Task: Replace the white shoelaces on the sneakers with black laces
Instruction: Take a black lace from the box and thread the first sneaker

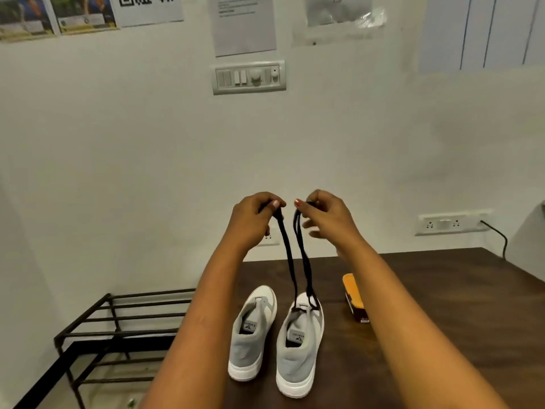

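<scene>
Centre of frame: black lace (290, 255), threaded through the front eyelets of the sneaker on the right of the pair (300, 349), rising in two strands. One end pinched by the left hand (253, 216), thumb against curled fingers. Other end pinched by the right hand (324, 214) between thumb and forefinger, remaining fingers loose. Just left of it, the second sneaker (252, 335), unlaced; both on a dark table (442, 320). No white laces in view. Further right, an orange-topped box (355, 299); lower left, a metal rack (118, 320). Likely risks: uneven ends from pulling one strand harder; tipping the light shoe with too strong a tug; lace slipping out of an eyelet if a pinch loosens.
</scene>
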Motion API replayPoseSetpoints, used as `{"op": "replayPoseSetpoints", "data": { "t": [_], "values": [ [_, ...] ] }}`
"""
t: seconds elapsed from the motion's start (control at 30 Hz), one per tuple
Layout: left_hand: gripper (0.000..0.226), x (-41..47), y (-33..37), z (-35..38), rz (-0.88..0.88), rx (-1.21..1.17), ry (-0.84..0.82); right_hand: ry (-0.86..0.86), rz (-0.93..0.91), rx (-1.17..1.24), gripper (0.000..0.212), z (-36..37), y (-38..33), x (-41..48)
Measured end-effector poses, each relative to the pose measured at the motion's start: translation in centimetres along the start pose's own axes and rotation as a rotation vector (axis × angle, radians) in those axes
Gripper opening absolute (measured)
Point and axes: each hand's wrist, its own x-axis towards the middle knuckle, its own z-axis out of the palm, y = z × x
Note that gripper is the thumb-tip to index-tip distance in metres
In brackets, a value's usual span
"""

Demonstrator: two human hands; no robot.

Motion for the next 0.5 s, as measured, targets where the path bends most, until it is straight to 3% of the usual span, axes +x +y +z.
{"op": "replayPoseSetpoints", "data": {
  "t": [0.1, 0.2, 0.3, 0.5],
  "values": [
    [0.022, 0.1, -2.7, 0.4, -0.094, -0.007, -0.034, 0.119, 0.15, -0.066, 0.033, -0.8, 4.3, 0.9],
    [0.024, 0.5, -5.4, 1.7, -0.167, -0.035, -0.06, 0.276, 0.167, -0.353, 0.021, -1.5, 8.7, 1.6],
    [0.025, 1.1, -7.8, 3.4, -0.24, -0.05, -0.08, 0.172, 0.24, -0.514, 0.006, -1.4, 12.4, 1.6],
    [0.022, 2.4, -12.7, 6.6, -0.304, 0.041, -0.11, -0.139, 0.454, -0.746, 0.036, -0.7, 18.0, 1.6]
  ]
}}
